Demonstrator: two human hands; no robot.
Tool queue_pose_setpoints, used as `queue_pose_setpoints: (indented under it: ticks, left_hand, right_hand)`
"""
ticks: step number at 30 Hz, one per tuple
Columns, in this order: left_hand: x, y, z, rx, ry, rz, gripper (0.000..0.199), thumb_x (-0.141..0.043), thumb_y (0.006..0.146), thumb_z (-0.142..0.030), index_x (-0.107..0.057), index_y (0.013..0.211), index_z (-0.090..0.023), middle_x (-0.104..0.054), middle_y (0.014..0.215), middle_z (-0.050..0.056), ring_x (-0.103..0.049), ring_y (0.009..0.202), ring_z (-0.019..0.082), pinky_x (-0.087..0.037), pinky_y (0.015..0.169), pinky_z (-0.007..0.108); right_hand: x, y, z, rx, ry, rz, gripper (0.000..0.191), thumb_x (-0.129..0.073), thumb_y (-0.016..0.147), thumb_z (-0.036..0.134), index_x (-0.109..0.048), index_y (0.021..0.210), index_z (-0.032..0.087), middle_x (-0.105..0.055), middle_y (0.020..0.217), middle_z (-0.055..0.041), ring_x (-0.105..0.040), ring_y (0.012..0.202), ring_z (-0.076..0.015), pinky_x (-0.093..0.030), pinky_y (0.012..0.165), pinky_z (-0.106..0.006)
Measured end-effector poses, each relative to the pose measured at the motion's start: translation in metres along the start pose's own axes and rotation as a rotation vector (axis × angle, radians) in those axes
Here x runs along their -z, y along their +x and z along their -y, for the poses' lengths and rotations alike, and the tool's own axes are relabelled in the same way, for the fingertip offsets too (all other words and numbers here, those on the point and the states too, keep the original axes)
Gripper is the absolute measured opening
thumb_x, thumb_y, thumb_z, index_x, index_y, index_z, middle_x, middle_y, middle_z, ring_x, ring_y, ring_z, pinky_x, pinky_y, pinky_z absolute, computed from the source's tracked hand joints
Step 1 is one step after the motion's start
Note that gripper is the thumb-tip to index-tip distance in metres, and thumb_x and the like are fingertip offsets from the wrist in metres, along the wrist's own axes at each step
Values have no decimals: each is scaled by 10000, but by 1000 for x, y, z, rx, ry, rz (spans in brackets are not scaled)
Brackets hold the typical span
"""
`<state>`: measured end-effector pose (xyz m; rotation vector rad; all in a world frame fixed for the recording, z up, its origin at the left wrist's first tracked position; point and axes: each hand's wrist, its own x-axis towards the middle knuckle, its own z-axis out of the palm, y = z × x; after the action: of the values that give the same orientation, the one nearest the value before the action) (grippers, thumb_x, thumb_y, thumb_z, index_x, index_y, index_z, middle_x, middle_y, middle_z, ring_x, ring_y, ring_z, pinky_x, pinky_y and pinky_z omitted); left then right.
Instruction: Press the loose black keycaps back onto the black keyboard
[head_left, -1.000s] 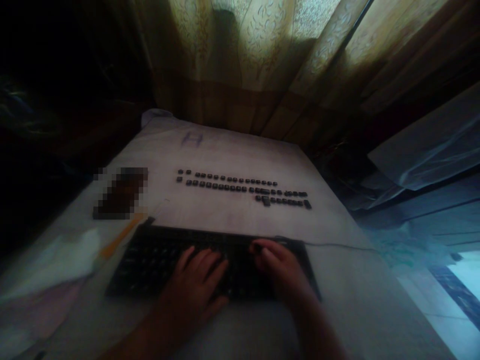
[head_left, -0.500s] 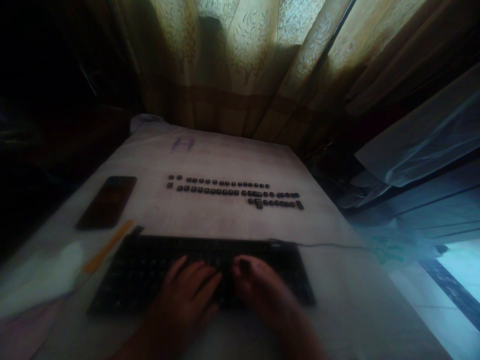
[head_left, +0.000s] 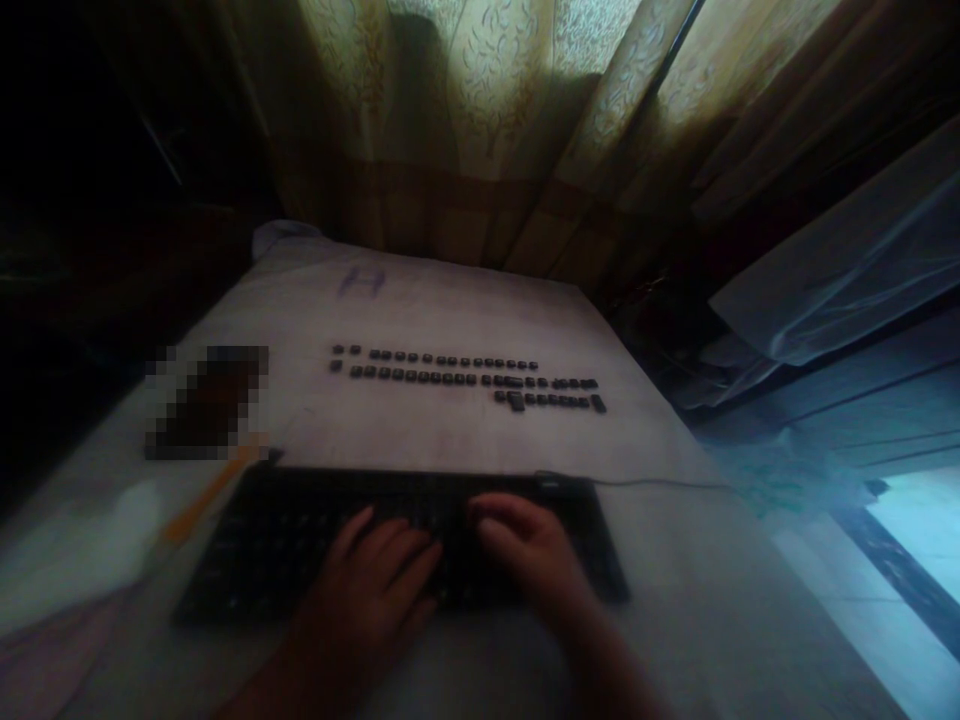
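Note:
A black keyboard lies on the cloth-covered table. My left hand rests over its middle, palm down with the fingers stretched out and somewhat apart. Just right of it, above the keys, my right hand is closed in a pinch. Thumb and fingertips meet around a small dark keycap, mostly hidden by the fingers. Beyond the keyboard, loose black keycaps are laid out in rows on the cloth. Dim light and blur hide the details of the keys.
A blurred-out dark phone lies at the left, with an orange stick-like tool nearer the keyboard. White cloth sits at the left edge. The cable runs off right. Curtains hang behind the table.
My right hand has turned, so the dark keycap at its fingertips is now mostly covered. My left hand stays on the keyboard. The view has shifted slightly.

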<state>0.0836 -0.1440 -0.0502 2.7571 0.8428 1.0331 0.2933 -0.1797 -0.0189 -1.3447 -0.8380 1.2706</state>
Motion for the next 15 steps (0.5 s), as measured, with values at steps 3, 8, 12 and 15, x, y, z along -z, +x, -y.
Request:
queue_pose_setpoints:
  ticks: [3, 8, 12, 15]
  left_hand:
    - [-1, -2, 0, -7, 8, 0, 280, -463, 973, -206, -686, 1141, -224, -720, 1077, 31, -611, 1075, 217, -251, 1151, 459]
    - [-3, -3, 0, 9, 0, 6, 266, -464, 966, -212, -672, 1131, -216, -723, 1073, 37, -623, 1068, 214, -260, 1152, 461]
    - [-2, -1, 0, 3, -15, -8, 275, -427, 1001, -240, -671, 1117, -193, -724, 1071, 38, -619, 1068, 204, -236, 1169, 439]
    - [-1, -1, -1, -2, -6, -4, 279, -424, 1007, -251, -674, 1116, -190, -723, 1071, 42, -619, 1062, 207, -244, 1169, 446]
  right_hand:
    - [-4, 1, 1, 273, -366, -60, 148, -716, 784, 256, -774, 917, 228, -740, 916, -55, -679, 847, -198, -546, 791, -324]
    - [-8, 5, -10, 464, -843, -55, 229, -622, 835, 152, -752, 1015, 207, -748, 932, -92, -698, 856, -237, -557, 791, -372]
    - [-8, 7, -12, 493, -1002, -19, 195, -587, 872, 146, -745, 971, 207, -752, 907, -85, -697, 848, -232, -560, 776, -357]
    - [-9, 6, -8, 511, -1069, -12, 212, -561, 899, 155, -743, 995, 208, -741, 922, -86, -691, 851, -223, -555, 774, -338]
